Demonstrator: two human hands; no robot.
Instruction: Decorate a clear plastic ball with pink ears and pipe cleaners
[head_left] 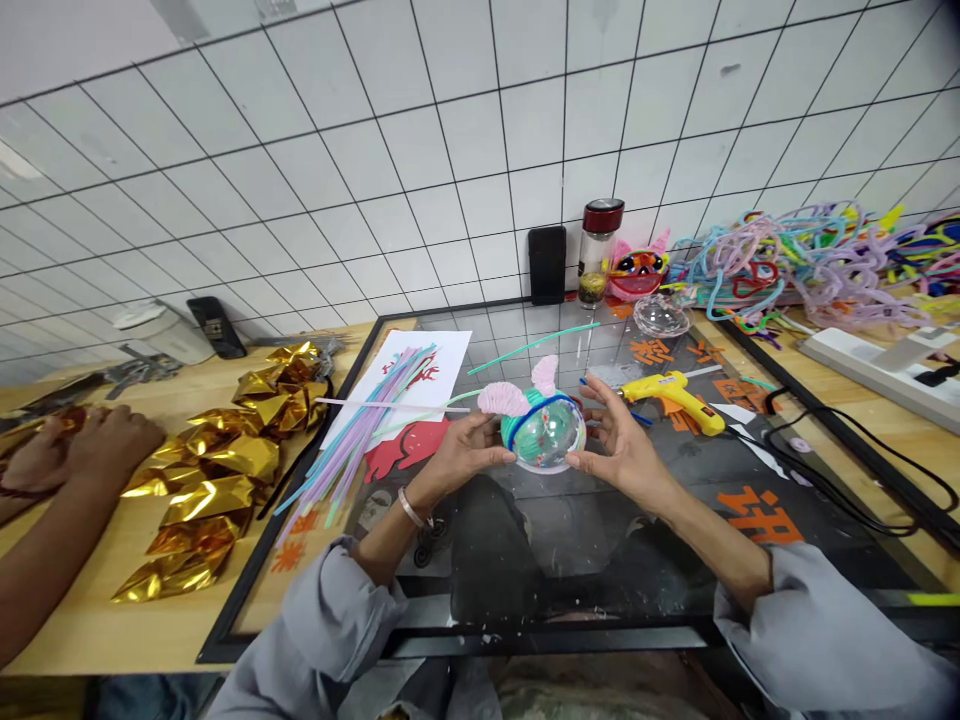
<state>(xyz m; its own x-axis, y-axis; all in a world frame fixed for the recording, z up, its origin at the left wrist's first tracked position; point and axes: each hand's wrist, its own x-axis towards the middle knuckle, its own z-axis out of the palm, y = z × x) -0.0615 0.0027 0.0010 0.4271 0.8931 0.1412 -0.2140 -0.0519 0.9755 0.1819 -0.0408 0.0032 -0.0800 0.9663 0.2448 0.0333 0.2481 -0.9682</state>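
Between my two hands is a clear plastic ball (553,438) with a green pipe-cleaner back, a blue band around it and two pink ear-like pieces on top. My left hand (471,448) grips its left side with thumb and fingers. On the other side my right hand (616,440) holds the ball's right edge, thumb low and fingers raised behind. A yellow hot glue gun (675,395) lies just right of my right hand. Left of my left hand rests a bundle of pastel pipe cleaners (356,430) on white paper (442,360), near a red paper cutout (405,447).
Folded gold foil (214,450) lies at left, near another person's hands (112,440). Along the wall stand a black phone (547,265), a glass bottle (596,255) and a pink decorated ball (637,272). Tangled pipe cleaners (817,260), a power strip (885,370) and a black cable (847,420) occupy the right.
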